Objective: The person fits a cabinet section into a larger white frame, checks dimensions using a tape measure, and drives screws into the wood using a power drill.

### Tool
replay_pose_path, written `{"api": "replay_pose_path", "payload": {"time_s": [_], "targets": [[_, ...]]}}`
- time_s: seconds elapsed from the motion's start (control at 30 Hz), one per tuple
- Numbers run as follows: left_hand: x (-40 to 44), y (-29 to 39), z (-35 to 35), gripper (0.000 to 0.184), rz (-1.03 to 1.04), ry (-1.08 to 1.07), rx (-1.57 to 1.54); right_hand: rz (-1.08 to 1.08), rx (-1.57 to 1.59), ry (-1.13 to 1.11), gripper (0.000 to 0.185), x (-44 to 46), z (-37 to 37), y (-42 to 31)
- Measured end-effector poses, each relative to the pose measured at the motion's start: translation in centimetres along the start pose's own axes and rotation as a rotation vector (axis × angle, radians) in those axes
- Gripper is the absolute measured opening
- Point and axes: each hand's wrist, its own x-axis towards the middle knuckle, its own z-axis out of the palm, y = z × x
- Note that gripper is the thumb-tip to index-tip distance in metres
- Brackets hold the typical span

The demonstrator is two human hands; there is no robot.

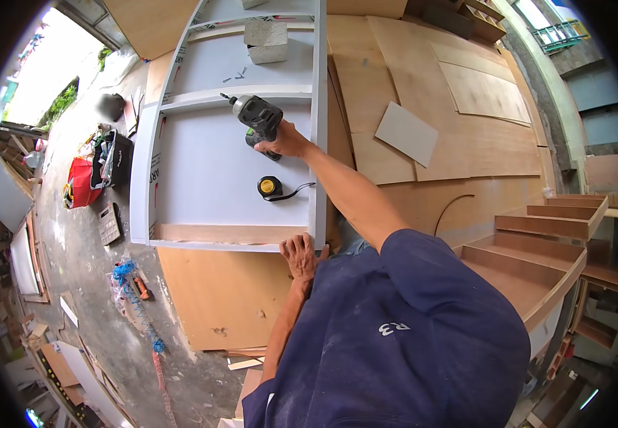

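My right hand (285, 140) is wrapped round the handle of a dark cordless drill (259, 118), its bit pointing to the upper left. The drill is over a white panel frame (209, 164) with crosspieces. My left hand (299, 255) rests on the frame's near edge by its right corner, fingers bent over the rim; whether they hold anything else is hidden. Between the hands a black and yellow tape measure (269, 187) lies on the panel, its strap stretched to the right. A whitish block (266, 41) stands farther up on the frame.
Plywood sheets (458, 107) lie at the right, with a small white board (406, 134) on them. Wooden drawer boxes (523, 267) stand at the lower right. On the floor at the left are a tool bag (113, 160), a calculator-like object (109, 224) and blue rope (138, 307).
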Motion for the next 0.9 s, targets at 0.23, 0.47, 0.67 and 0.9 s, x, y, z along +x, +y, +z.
{"api": "replay_pose_path", "payload": {"time_s": [0.23, 0.47, 0.67, 0.9], "targets": [[0.0, -0.1, -0.3, 0.062, -0.002, -0.015, -0.009, -0.021, 0.546, 0.031, 0.042, 2.2, 1.3, -1.0], [-0.4, -0.1, 0.0, 0.065, -0.014, -0.028, -0.033, -0.092, 0.636, 0.105, 0.035, 2.3, -1.1, -4.7], [-0.9, -0.4, 1.2, 0.071, 0.020, 0.084, -0.051, -0.172, 0.469, 0.055, 0.033, 0.7, -8.6, -11.0], [-1.3, 0.3, 1.1, 0.076, -0.031, 0.173, -0.152, -0.076, 0.207, -0.141, 0.034, -6.7, -14.3, -12.7]]}}
